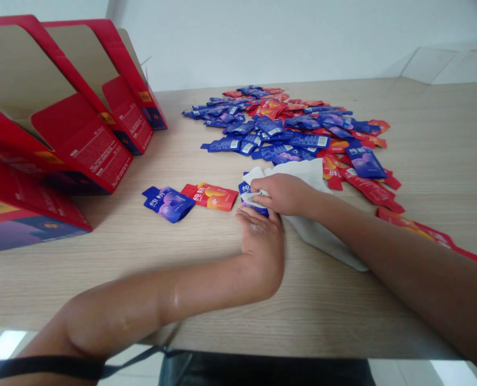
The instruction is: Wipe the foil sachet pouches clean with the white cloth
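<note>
One blue pouch (245,188) lies flat on the table (190,244), directly between the two hands, and it is partly covered by them and by a white cloth (314,234). The right hand (281,194) comes from the right side with its forearm stretched long and slanting; its fingers are curled, and the thumb and forefinger pinch a fold of the cloth upon the pouch. The left hand (261,231) is at the near edge of this pouch, with the wrist bent sharply and the fingers close together, pointing away from the body; whether they grip the edge or only press it, I cannot tell. The rest of the cloth spreads under the right hand and forearm.

Just to the left of the hands lies a red pouch (215,197), and beside it, touching, a second blue pouch (169,204). Beyond the hands is a large heap of pouches (276,127), blue and red mixed, which trails toward the right. Farther left stand several red boxes (96,145), with their openings visible.
</note>
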`<state>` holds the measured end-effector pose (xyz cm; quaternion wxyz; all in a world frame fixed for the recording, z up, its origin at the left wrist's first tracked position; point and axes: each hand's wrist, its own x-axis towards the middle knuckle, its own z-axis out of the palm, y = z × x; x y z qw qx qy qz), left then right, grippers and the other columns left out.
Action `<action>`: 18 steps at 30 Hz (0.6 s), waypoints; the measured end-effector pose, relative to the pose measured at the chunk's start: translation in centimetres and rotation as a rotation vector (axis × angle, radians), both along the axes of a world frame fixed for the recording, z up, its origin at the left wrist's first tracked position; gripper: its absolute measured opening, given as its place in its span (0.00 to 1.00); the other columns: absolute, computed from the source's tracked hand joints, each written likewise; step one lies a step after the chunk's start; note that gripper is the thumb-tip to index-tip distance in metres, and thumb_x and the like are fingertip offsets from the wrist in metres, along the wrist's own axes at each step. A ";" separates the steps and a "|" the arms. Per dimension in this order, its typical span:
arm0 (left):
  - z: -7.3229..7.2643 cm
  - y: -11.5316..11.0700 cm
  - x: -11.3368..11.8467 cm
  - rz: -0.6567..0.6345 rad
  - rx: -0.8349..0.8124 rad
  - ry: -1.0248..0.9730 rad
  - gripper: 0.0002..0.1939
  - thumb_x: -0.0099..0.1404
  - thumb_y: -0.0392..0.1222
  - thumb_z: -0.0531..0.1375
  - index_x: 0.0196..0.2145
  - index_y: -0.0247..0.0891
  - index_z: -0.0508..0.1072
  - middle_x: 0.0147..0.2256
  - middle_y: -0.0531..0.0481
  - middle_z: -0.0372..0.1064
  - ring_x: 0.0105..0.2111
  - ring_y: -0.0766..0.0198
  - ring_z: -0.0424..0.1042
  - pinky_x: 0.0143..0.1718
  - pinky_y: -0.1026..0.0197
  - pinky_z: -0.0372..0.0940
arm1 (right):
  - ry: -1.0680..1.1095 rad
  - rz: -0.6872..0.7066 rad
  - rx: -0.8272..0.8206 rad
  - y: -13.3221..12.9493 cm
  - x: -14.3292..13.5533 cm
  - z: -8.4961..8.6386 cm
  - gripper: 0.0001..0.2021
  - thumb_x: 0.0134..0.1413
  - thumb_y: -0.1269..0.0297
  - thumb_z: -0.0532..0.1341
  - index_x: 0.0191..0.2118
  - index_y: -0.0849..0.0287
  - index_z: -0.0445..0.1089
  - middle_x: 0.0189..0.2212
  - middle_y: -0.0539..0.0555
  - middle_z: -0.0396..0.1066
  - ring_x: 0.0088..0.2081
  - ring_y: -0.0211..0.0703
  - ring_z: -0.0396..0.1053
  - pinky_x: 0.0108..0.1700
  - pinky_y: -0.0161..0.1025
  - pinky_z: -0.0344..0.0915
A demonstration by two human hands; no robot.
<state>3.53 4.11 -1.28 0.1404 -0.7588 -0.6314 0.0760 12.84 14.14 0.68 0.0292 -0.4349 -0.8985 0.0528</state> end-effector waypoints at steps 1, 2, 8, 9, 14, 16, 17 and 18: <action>-0.1 0.0 0.0 0.004 -0.003 -0.006 0.25 0.67 0.24 0.43 0.60 0.22 0.61 0.49 0.17 0.69 0.47 0.46 0.75 0.46 0.46 0.67 | -0.003 -0.011 0.003 0.1 0.1 0.0 0.13 0.61 0.57 0.53 0.42 0.57 0.71 0.36 0.56 0.75 0.35 0.44 0.68 0.31 0.37 0.48; -0.1 0.0 0.0 0.006 -0.006 -0.012 0.26 0.67 0.24 0.43 0.61 0.23 0.60 0.50 0.17 0.69 0.47 0.46 0.75 0.46 0.45 0.67 | -0.006 -0.022 0.005 0.1 0.1 0.0 0.13 0.61 0.58 0.53 0.42 0.57 0.71 0.37 0.56 0.76 0.35 0.45 0.68 0.31 0.37 0.48; -0.2 -0.1 0.0 -0.007 0.004 0.008 0.27 0.68 0.24 0.43 0.63 0.28 0.59 0.51 0.18 0.69 0.49 0.46 0.74 0.47 0.44 0.66 | -0.036 -0.108 0.044 0.6 0.6 -0.3 0.14 0.62 0.57 0.51 0.43 0.57 0.70 0.37 0.58 0.76 0.35 0.47 0.70 0.29 0.37 0.47; -0.1 -0.1 0.0 -0.007 0.001 0.016 0.27 0.68 0.24 0.43 0.62 0.28 0.59 0.51 0.18 0.69 0.49 0.46 0.74 0.47 0.44 0.66 | -0.042 -0.121 0.056 0.7 0.7 -0.4 0.14 0.62 0.57 0.51 0.44 0.57 0.70 0.37 0.58 0.76 0.35 0.47 0.70 0.29 0.38 0.47; 0.2 -0.1 -0.1 -0.020 -0.029 -0.006 0.26 0.68 0.25 0.44 0.62 0.30 0.60 0.51 0.20 0.69 0.49 0.47 0.74 0.49 0.43 0.66 | -0.032 -0.154 0.107 0.7 0.8 -0.3 0.14 0.62 0.57 0.52 0.45 0.57 0.69 0.37 0.58 0.76 0.35 0.47 0.70 0.29 0.38 0.46; 0.3 -0.2 -0.1 -0.022 -0.026 -0.024 0.26 0.68 0.25 0.44 0.62 0.30 0.60 0.50 0.21 0.70 0.49 0.47 0.74 0.48 0.43 0.66 | 0.026 -0.133 0.139 0.4 0.6 0.2 0.14 0.62 0.58 0.51 0.45 0.58 0.69 0.37 0.58 0.76 0.35 0.47 0.70 0.30 0.38 0.47; 0.3 -0.2 -0.1 -0.019 -0.022 -0.039 0.26 0.68 0.24 0.44 0.62 0.29 0.61 0.50 0.20 0.71 0.49 0.47 0.75 0.47 0.43 0.67 | 0.058 -0.110 0.151 0.1 0.4 0.5 0.14 0.62 0.58 0.51 0.44 0.58 0.69 0.37 0.57 0.76 0.35 0.46 0.69 0.31 0.38 0.48; 0.3 -0.2 -0.1 -0.016 -0.016 -0.056 0.26 0.68 0.24 0.43 0.61 0.27 0.61 0.49 0.20 0.71 0.48 0.46 0.75 0.46 0.44 0.67 | 0.079 -0.075 0.148 -0.1 0.3 0.7 0.13 0.63 0.58 0.51 0.44 0.58 0.68 0.37 0.57 0.75 0.36 0.46 0.69 0.31 0.38 0.48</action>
